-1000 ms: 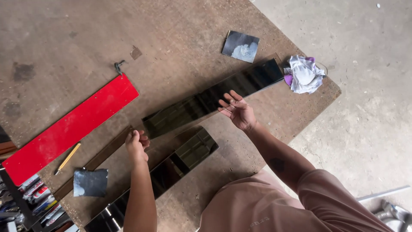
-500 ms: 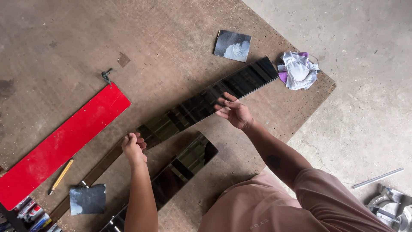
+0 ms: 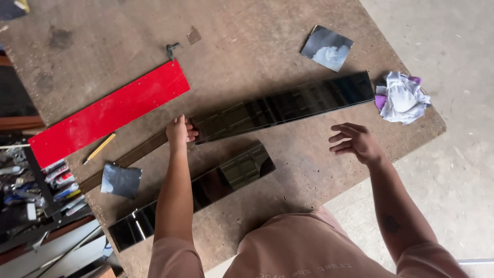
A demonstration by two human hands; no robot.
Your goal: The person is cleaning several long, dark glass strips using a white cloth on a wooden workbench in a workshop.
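Observation:
A long dark glass strip (image 3: 288,105) lies across the brown worktable (image 3: 247,36). My left hand (image 3: 179,129) grips its left end. A second dark glass strip (image 3: 226,177) lies nearer to me, partly hidden under my left forearm. My right hand (image 3: 356,141) hovers open above the table, just below the long strip's right part, touching nothing.
A red strip (image 3: 108,113) lies at the left beside a thin wooden batten (image 3: 128,158) and a yellow pencil (image 3: 99,148). Two small dark glass squares (image 3: 327,48) (image 3: 121,180) lie on the table. A crumpled white rag (image 3: 401,97) sits near the right edge. Tools (image 3: 36,185) clutter the lower left.
My right hand has lifted off the long glass strip and pulled back toward me. My left hand stays at the strip's left end. The camera view has shifted.

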